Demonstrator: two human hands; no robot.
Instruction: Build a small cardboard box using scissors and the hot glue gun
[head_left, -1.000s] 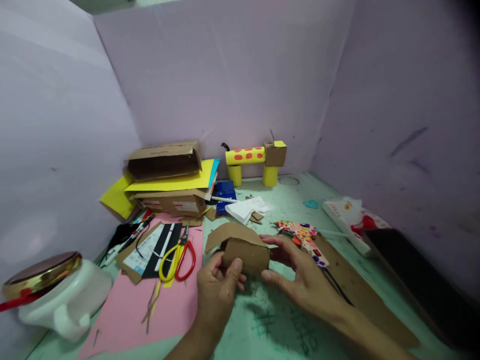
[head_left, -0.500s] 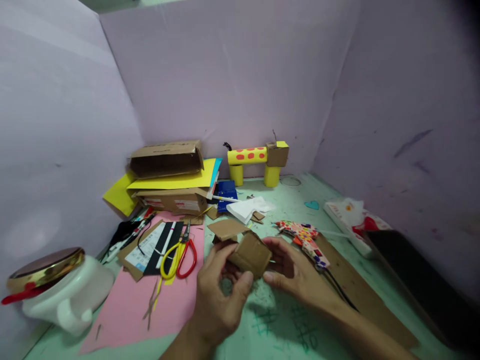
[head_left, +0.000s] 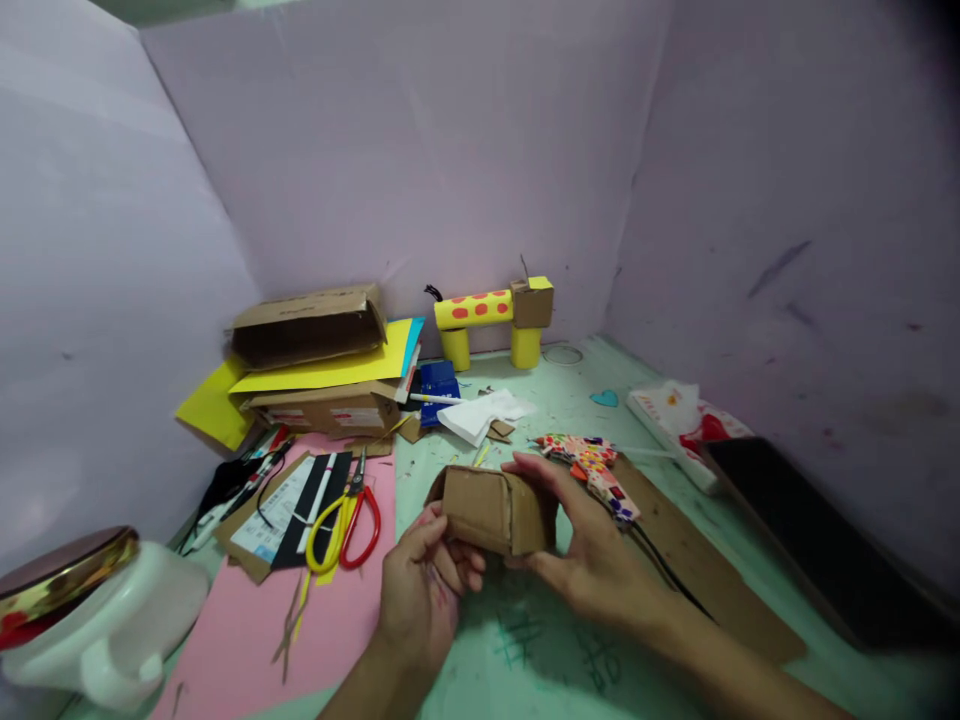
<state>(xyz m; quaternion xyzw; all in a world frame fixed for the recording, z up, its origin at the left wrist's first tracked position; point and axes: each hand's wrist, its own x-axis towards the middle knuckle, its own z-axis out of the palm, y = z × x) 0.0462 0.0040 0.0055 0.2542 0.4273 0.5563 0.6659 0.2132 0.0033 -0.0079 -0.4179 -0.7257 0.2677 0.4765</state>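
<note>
A small folded cardboard box (head_left: pixel 480 508) is held just above the green tabletop, between my two hands. My right hand (head_left: pixel 581 530) grips its right end, with the thumb below and the fingers over the top. At the lower left corner, my left hand (head_left: pixel 427 580) has its curled fingers against the box, palm turned up. Close to my right hand lies a floral-patterned glue gun (head_left: pixel 592 470) with a black cord. Yellow-and-red-handled scissors (head_left: pixel 345 530) rest left of my hands on pink paper (head_left: pixel 337 630).
Behind stands a yellow, red-spotted paper-tube animal (head_left: pixel 480 310). Cardboard boxes (head_left: pixel 315 325) and yellow paper are stacked at the back left. A white pot (head_left: pixel 127 620) is at the left edge; a dark phone-like slab (head_left: pixel 810 540) and a cardboard sheet (head_left: pixel 712 570) lie at right.
The cardboard box has been turned, so its long side now faces me. My right hand has shifted to grip over its right end, and the left hand has rolled palm-up. The view has swung slightly right.
</note>
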